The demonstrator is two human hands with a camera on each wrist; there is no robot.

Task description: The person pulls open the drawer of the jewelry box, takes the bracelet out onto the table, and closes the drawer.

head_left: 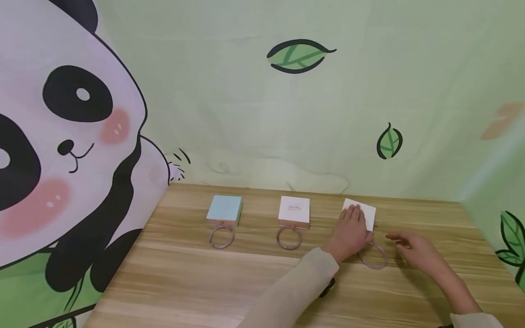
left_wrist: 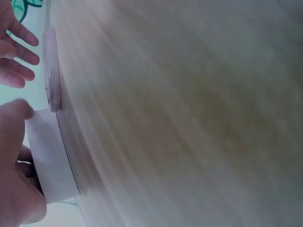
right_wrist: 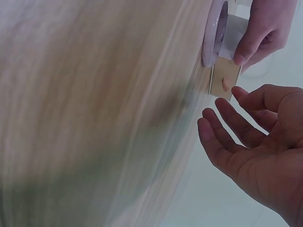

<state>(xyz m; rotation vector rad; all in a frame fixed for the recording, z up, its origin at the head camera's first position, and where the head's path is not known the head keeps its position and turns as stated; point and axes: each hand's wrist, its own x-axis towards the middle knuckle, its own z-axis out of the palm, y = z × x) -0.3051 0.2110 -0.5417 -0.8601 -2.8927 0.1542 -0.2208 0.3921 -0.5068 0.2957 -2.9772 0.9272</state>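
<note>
The left hand (head_left: pixel 350 232) lies over a small white box (head_left: pixel 369 217) at the right of the row, fingers across its lid and thumb at its near right corner. In the left wrist view, the white box (left_wrist: pixel 52 156) stands low on the table beneath this hand. A translucent lilac ring (head_left: pixel 375 257) lies just in front of that box. To the right, the right hand (head_left: pixel 418 250) hovers with loosely bent fingers, holding nothing. The right wrist view shows a small tan tab (right_wrist: pixel 226 85) on the box side facing the right hand's fingertips.
A light blue box (head_left: pixel 224 209) and another white box (head_left: pixel 294 210) with small print sit farther left, each with a lilac ring (head_left: pixel 222 237) before it. All rest on the wood-grain table (head_left: pixel 197 282), backed by a printed cloth (head_left: pixel 229 114) with a panda.
</note>
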